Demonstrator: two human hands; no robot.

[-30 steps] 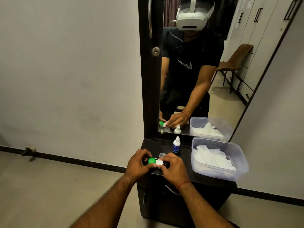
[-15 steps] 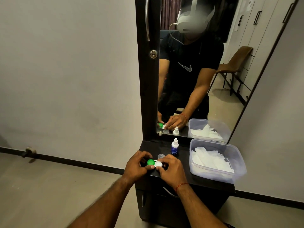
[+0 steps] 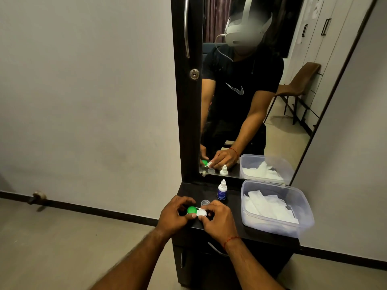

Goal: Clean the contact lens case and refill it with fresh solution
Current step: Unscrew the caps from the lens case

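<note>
1. Now the left hand (image 3: 173, 214) and right hand (image 3: 217, 220) pinch the lens case (image 3: 196, 211) near the table (image 3: 233, 197) edge.
2. Twisting too hard could make it slip and fall right off.

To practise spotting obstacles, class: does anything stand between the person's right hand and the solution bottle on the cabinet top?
Nothing visible does. The right hand, gripping the lens case, sits in front of the solution bottle. A small clear cap lies left of that path, the tissue container to its right.
</note>
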